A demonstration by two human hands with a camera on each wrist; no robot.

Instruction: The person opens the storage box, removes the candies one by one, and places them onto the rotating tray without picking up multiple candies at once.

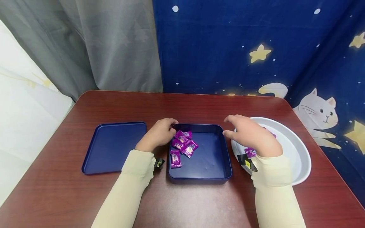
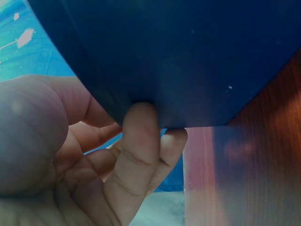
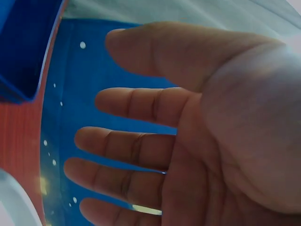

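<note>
A dark blue rectangular box (image 1: 208,158) stands uncovered on the table, with several purple-wrapped candies (image 1: 181,144) gathered along its left side. My left hand (image 1: 158,134) holds the box at its far left corner, the thumb over the rim. From the left wrist, fingers (image 2: 141,136) press against the outer wall of the box (image 2: 188,61). My right hand (image 1: 251,134) is held over the left part of a white round tray (image 1: 296,152), palm facing the box. Its fingers (image 3: 122,146) are spread and nearly straight, holding nothing. A few purple candies (image 1: 250,152) lie in the tray, partly hidden by that hand.
A flat dark blue lid (image 1: 114,147) lies on the reddish-brown table (image 1: 182,107), left of the box. Behind the table hang a grey curtain (image 1: 119,47) and a blue star-patterned curtain (image 1: 211,47). The white tray sits close to the table's right edge.
</note>
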